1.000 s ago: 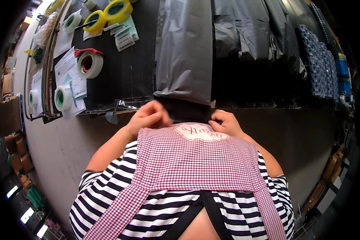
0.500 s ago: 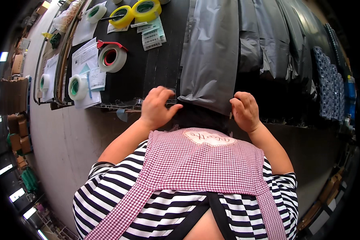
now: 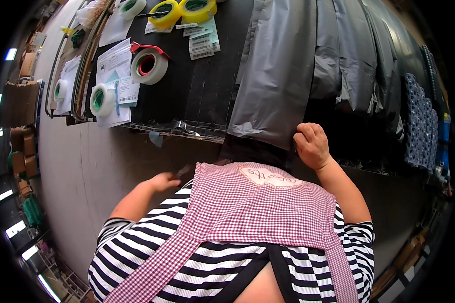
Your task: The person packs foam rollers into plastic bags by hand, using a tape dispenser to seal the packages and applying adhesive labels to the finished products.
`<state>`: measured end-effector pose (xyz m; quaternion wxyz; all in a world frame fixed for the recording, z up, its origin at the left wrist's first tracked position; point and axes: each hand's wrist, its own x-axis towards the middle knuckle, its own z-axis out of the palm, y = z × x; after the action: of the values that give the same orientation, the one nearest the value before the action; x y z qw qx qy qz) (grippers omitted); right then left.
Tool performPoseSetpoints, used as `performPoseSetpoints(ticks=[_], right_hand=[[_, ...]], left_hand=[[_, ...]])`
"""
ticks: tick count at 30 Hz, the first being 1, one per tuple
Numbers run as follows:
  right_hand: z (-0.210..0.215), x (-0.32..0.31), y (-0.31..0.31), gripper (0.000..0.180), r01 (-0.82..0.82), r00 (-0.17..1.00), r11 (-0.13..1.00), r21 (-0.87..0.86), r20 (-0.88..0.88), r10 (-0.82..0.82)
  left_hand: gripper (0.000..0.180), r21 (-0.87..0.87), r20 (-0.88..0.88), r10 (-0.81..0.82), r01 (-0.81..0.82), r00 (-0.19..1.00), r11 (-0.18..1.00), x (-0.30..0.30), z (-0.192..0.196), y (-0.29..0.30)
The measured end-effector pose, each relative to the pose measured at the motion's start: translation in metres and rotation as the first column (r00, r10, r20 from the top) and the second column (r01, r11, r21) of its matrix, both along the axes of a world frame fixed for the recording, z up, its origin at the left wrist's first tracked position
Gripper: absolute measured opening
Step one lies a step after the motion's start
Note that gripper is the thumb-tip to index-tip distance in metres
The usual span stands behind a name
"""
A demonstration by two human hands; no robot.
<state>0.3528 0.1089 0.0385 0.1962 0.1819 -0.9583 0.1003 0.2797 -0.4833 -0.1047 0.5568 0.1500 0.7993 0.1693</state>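
Note:
A long grey plastic bag (image 3: 273, 81) hangs over the near edge of the black table, its lower end close to my checked apron. My right hand (image 3: 312, 145) is at the bag's lower right edge, with fingers curled and pinched on it. Lower down, left of the apron, my left hand (image 3: 164, 181) is away from the bag. Motion smears its fingers, and a dark blur beside the fingertips cannot be made out.
More grey plastic bags (image 3: 356, 60) hang to the right, beside bubble wrap (image 3: 419, 121). On the table (image 3: 202, 96) at left are a tape roll with a red dispenser (image 3: 149, 65), yellow tape rolls (image 3: 198, 11), a white tape roll (image 3: 102, 100) and labels (image 3: 202, 45).
My left hand has dropped from beside the bag's lower left corner down to the left of the apron. My right hand stays at the bag's right edge. The view has shifted slightly.

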Motion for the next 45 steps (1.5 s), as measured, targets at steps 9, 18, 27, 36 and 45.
performPoseSetpoints(ticks=[9, 18, 27, 36, 45], right_hand=[[-0.003, 0.004, 0.008, 0.016, -0.006, 1.0, 1.0, 0.0, 0.022, 0.006], [-0.014, -0.025, 0.017, 0.018, 0.016, 0.985, 1.0, 0.015, -0.173, -0.014], [0.034, -0.058, 0.023, 0.015, -0.112, 0.92, 0.973, -0.203, 0.348, 0.179], [-0.002, -0.021, 0.019, 0.033, 0.859, 0.509, -0.093, -0.504, 0.816, 0.274], [-0.006, -0.048, -0.006, 0.027, 0.573, 0.797, -0.14, -0.807, 0.589, -0.131]], left_hand=[[0.019, 0.318, -0.914, 0.135, 0.47, 0.382, 0.823, -0.066, 0.131, 0.173], [0.025, 0.236, -0.945, 0.31, 0.877, 0.106, 0.419, -0.152, 0.105, 0.325], [0.011, 0.402, -0.872, -0.187, 0.88, 0.452, 0.252, -0.18, 0.135, 0.352], [0.034, 0.734, 0.411, 0.25, -0.481, 0.877, 0.48, -0.122, 0.109, 0.347], [0.039, 0.841, 0.089, 0.656, -0.41, 0.749, 0.354, -0.126, 0.12, 0.361]])
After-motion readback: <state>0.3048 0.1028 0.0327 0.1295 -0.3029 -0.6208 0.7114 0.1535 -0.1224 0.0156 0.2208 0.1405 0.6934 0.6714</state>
